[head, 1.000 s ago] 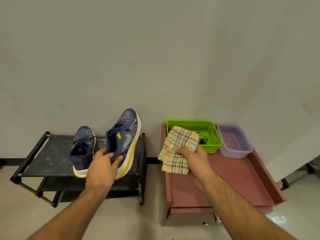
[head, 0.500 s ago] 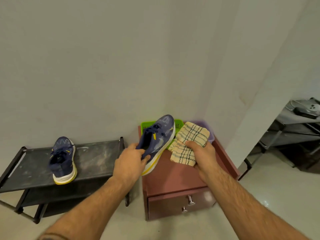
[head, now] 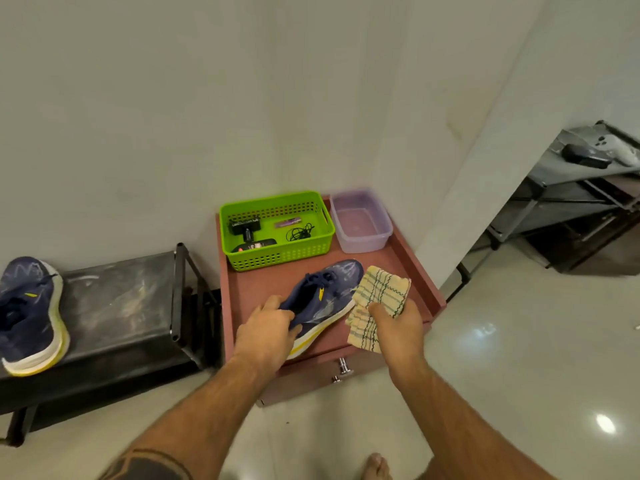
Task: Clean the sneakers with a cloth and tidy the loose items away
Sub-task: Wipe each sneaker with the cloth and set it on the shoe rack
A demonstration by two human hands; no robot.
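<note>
A reddish-brown drawer cabinet (head: 408,268) carries a green basket (head: 277,252) and a purple tub (head: 360,242) at its back. Beside it, a black shoe rack (head: 121,306) bears one navy sneaker (head: 27,317). Pale glossy floor (head: 519,341) lies beneath both.

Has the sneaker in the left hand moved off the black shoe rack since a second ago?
Yes. The sneaker, gripped by the left hand, left the black shoe rack and moved right; it's now over the red cabinet, before the green basket.

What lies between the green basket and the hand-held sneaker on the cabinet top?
In the head view, only bare reddish cabinet top separates the green basket from the sneaker; nothing rests there.
</note>
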